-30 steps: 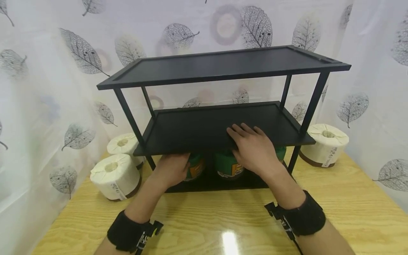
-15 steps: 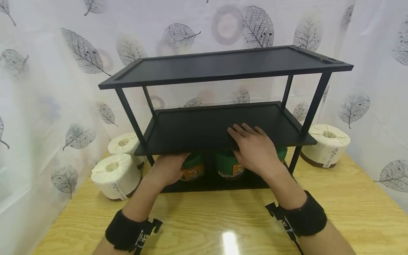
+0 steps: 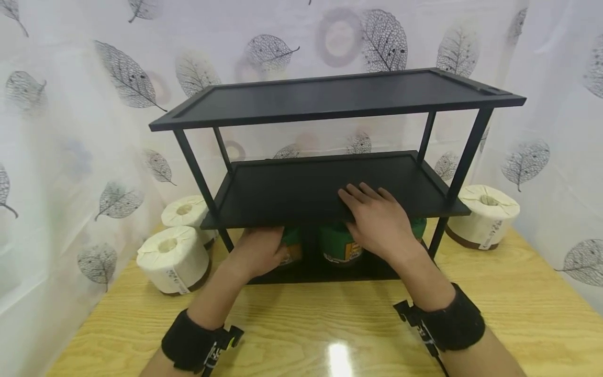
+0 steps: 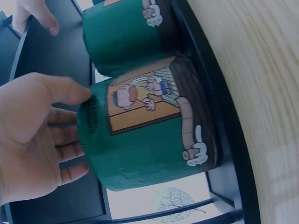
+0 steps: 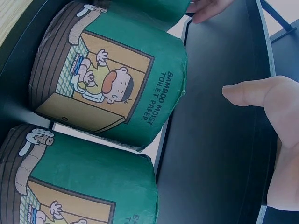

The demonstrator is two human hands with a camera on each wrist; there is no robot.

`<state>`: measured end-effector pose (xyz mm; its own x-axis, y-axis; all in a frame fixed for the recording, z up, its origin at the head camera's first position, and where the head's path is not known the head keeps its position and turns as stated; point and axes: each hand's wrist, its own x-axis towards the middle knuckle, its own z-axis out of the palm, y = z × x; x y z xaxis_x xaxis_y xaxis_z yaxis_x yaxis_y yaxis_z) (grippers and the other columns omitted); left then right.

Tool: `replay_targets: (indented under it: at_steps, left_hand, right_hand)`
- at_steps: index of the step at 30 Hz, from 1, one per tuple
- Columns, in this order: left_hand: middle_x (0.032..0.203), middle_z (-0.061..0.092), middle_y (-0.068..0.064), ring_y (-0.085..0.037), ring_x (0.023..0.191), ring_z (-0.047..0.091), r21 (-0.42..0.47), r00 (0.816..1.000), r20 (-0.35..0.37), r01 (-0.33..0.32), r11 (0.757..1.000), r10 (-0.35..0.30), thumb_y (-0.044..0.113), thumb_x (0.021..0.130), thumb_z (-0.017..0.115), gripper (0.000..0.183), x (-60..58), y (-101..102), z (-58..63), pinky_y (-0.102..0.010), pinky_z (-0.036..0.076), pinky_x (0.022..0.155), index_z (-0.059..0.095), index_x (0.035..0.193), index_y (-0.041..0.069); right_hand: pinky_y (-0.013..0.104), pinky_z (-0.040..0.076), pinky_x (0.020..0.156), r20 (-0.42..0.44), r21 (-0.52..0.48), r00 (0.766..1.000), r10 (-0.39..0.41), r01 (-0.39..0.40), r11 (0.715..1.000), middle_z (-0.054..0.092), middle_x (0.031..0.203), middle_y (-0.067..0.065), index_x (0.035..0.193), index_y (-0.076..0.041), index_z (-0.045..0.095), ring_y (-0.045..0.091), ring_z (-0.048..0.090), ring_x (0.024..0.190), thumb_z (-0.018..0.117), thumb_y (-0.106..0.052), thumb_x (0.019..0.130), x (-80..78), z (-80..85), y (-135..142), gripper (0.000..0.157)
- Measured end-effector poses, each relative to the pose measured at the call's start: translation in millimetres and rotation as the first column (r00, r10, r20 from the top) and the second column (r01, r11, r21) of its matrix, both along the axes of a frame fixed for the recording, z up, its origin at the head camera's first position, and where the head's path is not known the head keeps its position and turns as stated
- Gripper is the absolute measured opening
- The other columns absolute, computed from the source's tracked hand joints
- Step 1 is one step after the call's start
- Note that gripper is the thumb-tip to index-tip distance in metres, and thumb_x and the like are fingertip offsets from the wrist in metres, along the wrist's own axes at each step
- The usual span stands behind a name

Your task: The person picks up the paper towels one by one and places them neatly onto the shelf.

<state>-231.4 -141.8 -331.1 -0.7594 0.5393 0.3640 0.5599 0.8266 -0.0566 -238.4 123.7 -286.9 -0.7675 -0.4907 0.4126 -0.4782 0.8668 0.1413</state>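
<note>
A black rack has a middle shelf point(image 3: 306, 188) that my right hand point(image 3: 379, 220) grips at its front edge. Its fingers lie on top, with the thumb point(image 5: 247, 92) underneath. My left hand point(image 3: 256, 251) reaches in below that shelf. In the left wrist view, its thumb point(image 4: 70, 91) touches the upper rim of a green-wrapped toilet paper roll point(image 4: 145, 130), and the other fingers extend loosely by the roll's top end. More green rolls stand along the bottom shelf, one in the middle point(image 3: 336, 246) and one partly hidden behind the right wrist point(image 3: 418, 228).
Two cream-wrapped rolls stand left of the rack, a front one point(image 3: 173, 264) and a rear one point(image 3: 183, 212). Another cream roll point(image 3: 492, 214) is to its right. Overhead is the top shelf point(image 3: 334, 99). A wooden table point(image 3: 301, 330) bears everything, before a leaf-print curtain point(image 3: 301, 31).
My left hand shifts slightly left, then back right, covering more of the left green roll now. The right hand keeps its hold on the shelf edge.
</note>
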Motion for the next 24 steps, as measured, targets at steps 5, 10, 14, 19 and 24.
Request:
replay_targets:
  at_steps: [5,10,14,19,24]
  left_hand:
    - [0.136,0.042,-0.021,-0.035,0.122,0.040,-0.036,0.997,-0.081,-0.013,0.999,0.010,0.018,0.087,0.057,0.057,-1.5,0.8,-3.1,-0.049,0.040,0.096,0.037,0.138,0.001]
    - [0.135,0.043,-0.021,-0.034,0.123,0.039,-0.051,0.996,-0.084,-0.009,0.999,0.005,0.016,0.087,0.057,0.054,-2.0,-0.2,-3.1,-0.049,0.038,0.098,0.039,0.136,0.001]
    - [0.136,0.042,-0.021,-0.034,0.124,0.038,-0.040,0.998,-0.062,0.004,0.999,-0.006,0.009,0.087,0.054,0.053,-1.1,-1.6,-1.6,-0.049,0.037,0.100,0.039,0.136,0.000]
    - [0.141,0.037,-0.021,-0.034,0.128,0.034,-0.025,1.000,-0.015,0.010,1.000,-0.010,0.005,0.085,0.053,0.059,-0.8,-3.4,0.4,-0.048,0.036,0.101,0.032,0.140,0.001]
    - [0.142,0.035,-0.019,-0.033,0.128,0.033,-0.042,0.999,0.035,-0.019,0.999,0.021,0.004,0.077,0.063,0.073,-1.7,-4.9,4.3,-0.046,0.038,0.099,0.030,0.142,0.003]
  right_hand:
    - [0.051,0.031,0.104,0.000,0.000,1.000,0.003,-0.003,1.000,0.044,0.140,0.011,0.137,-0.012,0.045,0.032,0.036,0.128,0.065,-0.033,0.083,0.2,-0.7,0.1,0.061]
    - [0.051,0.032,0.104,-0.003,0.005,1.000,-0.001,0.001,1.000,0.043,0.140,0.010,0.137,-0.013,0.045,0.031,0.036,0.128,0.065,-0.033,0.083,-0.5,-1.1,0.5,0.061]
    - [0.050,0.031,0.104,-0.002,0.005,1.000,-0.003,0.003,1.000,0.043,0.140,0.010,0.137,-0.013,0.044,0.031,0.036,0.128,0.065,-0.033,0.082,-0.6,-1.1,1.1,0.062]
    - [0.051,0.032,0.104,0.002,0.003,1.000,-0.004,0.004,1.000,0.044,0.140,0.010,0.137,-0.013,0.045,0.031,0.036,0.128,0.065,-0.033,0.082,0.3,-1.9,2.0,0.061]
    - [0.051,0.031,0.104,0.003,0.001,1.000,-0.005,0.005,1.000,0.043,0.140,0.010,0.137,-0.013,0.044,0.031,0.036,0.128,0.065,-0.033,0.082,0.1,-1.0,2.1,0.062]
